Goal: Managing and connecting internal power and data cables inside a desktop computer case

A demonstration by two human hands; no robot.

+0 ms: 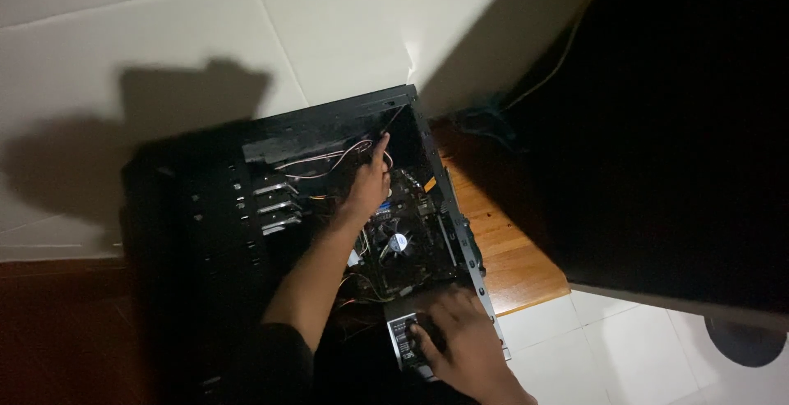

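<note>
On the wooden board (501, 249) that sits over the pale tiled floor (164, 27), an open black metal computer case (205, 208) lies on its side with the side panel off, so that its inside faces up toward the head camera and both hands can get into it. Lying flat this way, it shows the dark green circuit board with a round fan (399, 242) in the middle, while the silver drive brackets (275, 206) line the case's left part.

Reaching deep toward the far edge of the case, the left hand (370, 183) has its fingers drawn together and pointing away, among a bundle of thin white and coloured wires (329, 158). It seems to pinch or press something there, but the dim light hides what, so I cannot tell whether it holds a wire or a small tool.

Near the case's near right corner, the right hand (460, 343) lies palm down with fingers loosely spread over a grey boxy power unit (404, 339), probably steadying it; it presses rather than grips. A dark shape, unlit, fills the right side.
</note>
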